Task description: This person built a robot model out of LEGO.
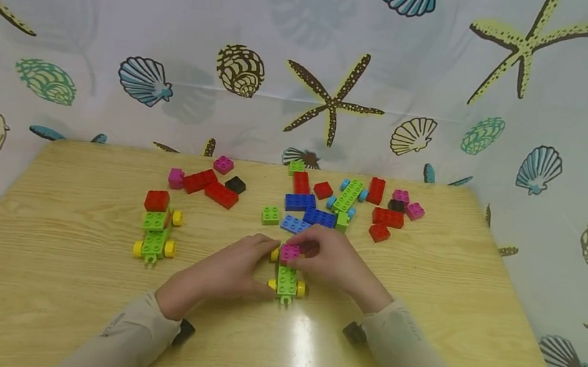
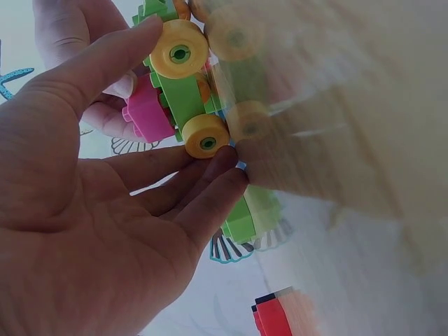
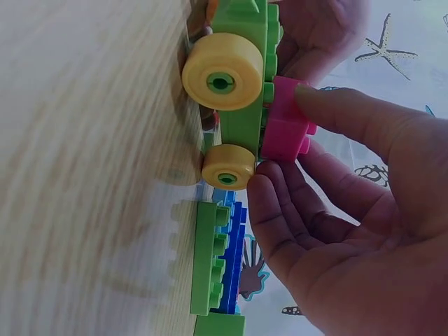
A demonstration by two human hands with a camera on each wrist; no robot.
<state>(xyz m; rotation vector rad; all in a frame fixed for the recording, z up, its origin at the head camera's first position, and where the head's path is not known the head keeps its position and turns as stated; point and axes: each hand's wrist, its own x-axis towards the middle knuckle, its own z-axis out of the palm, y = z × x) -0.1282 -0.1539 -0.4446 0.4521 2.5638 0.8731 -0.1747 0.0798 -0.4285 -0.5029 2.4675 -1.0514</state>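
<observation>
A green wheeled base [image 1: 287, 281] with yellow wheels stands on the table in front of me. My left hand [image 1: 230, 267] holds it from the left, thumb at the near wheel [image 2: 180, 49] and fingertips at the far wheel [image 2: 206, 136]. Between thumb and fingers, my right hand [image 1: 333, 259] pinches a pink brick [image 3: 283, 120]. The brick lies against the studs toward the base's far end; whether it is fully pressed down I cannot tell. To the left stands another green wheeled toy [image 1: 154, 243] with a red brick [image 1: 157, 200] on top.
Beyond my hands lie blue bricks [image 1: 300, 202], a small green brick [image 1: 270, 215] and a green base with blue wheels [image 1: 349, 196]. Red bricks [image 1: 387, 217] lie at the back right, more red bricks [image 1: 221, 194] and a black brick [image 1: 235, 185] at the back left. A patterned cloth hangs behind.
</observation>
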